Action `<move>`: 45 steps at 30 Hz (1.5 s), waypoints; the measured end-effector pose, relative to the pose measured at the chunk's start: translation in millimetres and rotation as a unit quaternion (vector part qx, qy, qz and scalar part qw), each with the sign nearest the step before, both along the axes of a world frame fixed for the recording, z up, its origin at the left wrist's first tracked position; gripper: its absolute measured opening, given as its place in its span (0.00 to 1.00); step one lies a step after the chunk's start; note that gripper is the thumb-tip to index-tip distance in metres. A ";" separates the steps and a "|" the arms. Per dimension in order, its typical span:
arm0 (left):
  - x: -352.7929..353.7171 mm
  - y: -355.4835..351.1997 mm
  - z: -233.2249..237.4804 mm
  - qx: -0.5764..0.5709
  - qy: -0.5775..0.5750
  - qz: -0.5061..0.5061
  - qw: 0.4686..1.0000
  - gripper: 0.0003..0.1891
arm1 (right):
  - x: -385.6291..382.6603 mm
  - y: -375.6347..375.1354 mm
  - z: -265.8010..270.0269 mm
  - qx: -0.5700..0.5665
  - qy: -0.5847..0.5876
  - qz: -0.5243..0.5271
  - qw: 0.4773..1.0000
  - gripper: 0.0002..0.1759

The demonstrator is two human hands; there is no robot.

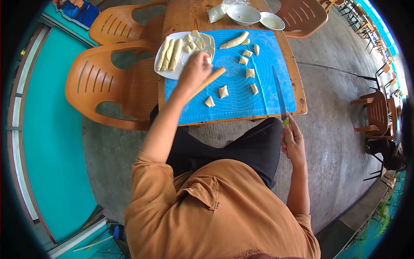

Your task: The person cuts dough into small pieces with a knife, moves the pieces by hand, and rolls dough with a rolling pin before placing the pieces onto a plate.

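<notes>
My left hand (198, 69) is over the right edge of the white plate (172, 75), fingers bunched downward; what they hold, if anything, is hidden. On the plate lie dough rolls (176, 55) at the left and cut dough pieces (199, 43) at the right. A wooden rolling pin (211, 80) slants beside my left hand, partly under the forearm. Low at the right, my right hand (294, 140) is closed around the green handle of a knife (279, 93), its long blade pointing away over the mat. Several dough pieces (223, 91) and a longer dough roll (234, 40) rest on the mat.
The blue baking mat (267, 97) covers much of the wooden table (189, 17). At the far end are a white bowl (243, 14), a smaller bowl (272, 21) and a plastic bag (216, 14) of white powder. Orange chairs (97, 82) stand along the left side.
</notes>
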State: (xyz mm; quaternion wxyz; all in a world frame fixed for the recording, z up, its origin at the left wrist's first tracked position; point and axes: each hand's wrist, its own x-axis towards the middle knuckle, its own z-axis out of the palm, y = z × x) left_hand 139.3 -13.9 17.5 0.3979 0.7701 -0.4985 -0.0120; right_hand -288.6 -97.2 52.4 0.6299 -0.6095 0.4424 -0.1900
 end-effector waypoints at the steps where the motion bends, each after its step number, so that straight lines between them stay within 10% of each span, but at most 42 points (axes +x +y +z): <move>1: 17.5 5.4 10.4 0.035 0.005 0.012 0.999 0.14 | -0.4 0.4 -1.7 0.002 0.001 -0.001 1.000 0.29; 15: 115.3 7.2 -16.2 0.130 0.089 0.065 0.985 0.20 | -1.6 9.5 1.4 0.008 0.021 -0.005 1.000 0.30; 23: 110.5 12.3 -20.1 0.132 -0.237 0.053 0.961 0.12 | -0.7 7.7 -1.3 0.007 0.016 -0.002 1.000 0.29; 33: 113.5 24.8 -13.3 0.205 -0.267 0.042 0.941 0.18 | -0.8 -6.0 -5.5 -0.005 0.023 -0.012 1.000 0.29; 45: 55.0 6.1 5.6 0.095 -0.269 0.047 0.957 0.17 | 48.0 -79.2 -27.1 -0.442 0.280 -0.011 0.852 0.29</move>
